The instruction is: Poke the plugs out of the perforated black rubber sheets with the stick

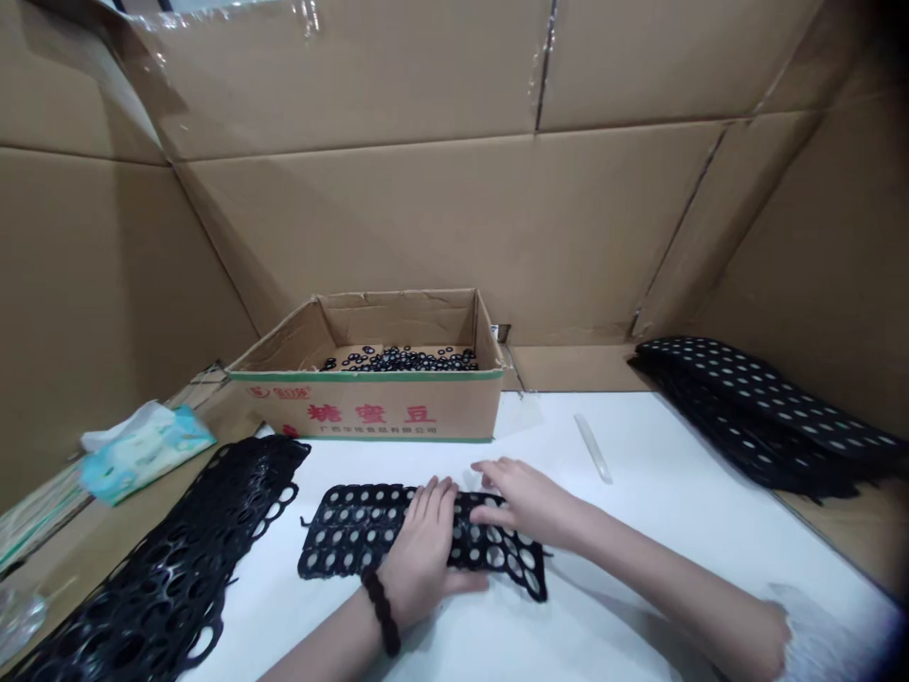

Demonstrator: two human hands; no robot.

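A black sheet with rows of round holes [341, 530] lies on the white table in front of me, its right end bent and slightly raised. My left hand [426, 545], with a dark beaded bracelet at the wrist, rests flat across the middle of the sheet, fingers stretched forward and thumb out to the right. Over the sheet's right part is my right hand [522, 502], its index finger and thumb apart near the upper edge. Nothing can be seen between those two fingers; the others are curled and partly hidden.
An open cardboard box [398, 407] holds small black rings. More black holed sheets lie at the left [163, 559] and in a pile at the right [767, 398]. A tissue pack [146, 455], a clear tube [592, 447] and cardboard walls [426, 218] surround the work area.
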